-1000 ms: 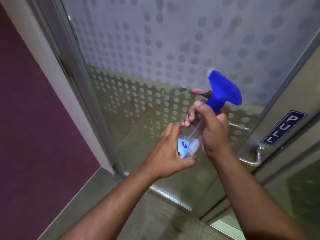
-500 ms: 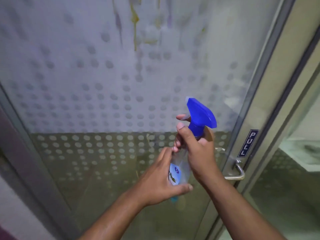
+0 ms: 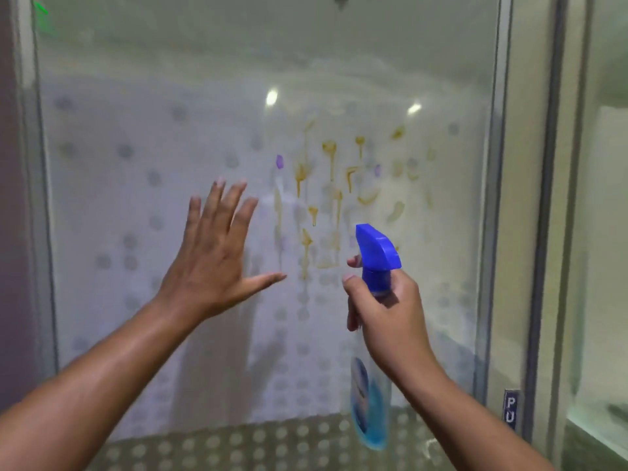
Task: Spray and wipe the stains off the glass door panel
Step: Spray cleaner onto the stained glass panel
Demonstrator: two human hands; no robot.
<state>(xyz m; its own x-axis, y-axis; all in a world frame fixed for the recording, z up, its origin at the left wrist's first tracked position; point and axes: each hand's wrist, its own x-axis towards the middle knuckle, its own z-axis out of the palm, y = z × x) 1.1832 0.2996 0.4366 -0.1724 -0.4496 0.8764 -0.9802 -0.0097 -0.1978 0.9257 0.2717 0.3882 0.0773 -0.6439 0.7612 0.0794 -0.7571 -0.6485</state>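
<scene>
Stains (image 3: 326,198): yellow and purple drips, mid glass door (image 3: 136,232).
Right hand (image 3: 387,311): wrapped round spray bottle (image 3: 372,334), nozzle facing stains.
Left hand (image 3: 217,253): fingers spread, holding nothing.
Advice: spray above drips; keep left hand aside.

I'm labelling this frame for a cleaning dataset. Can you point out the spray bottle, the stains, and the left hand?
spray bottle (image 3: 378,248): head view, on its blue trigger head.
stains (image 3: 329,149): head view, on a yellow drip on the glass.
left hand (image 3: 207,263): head view, on the back of the open hand.
</scene>
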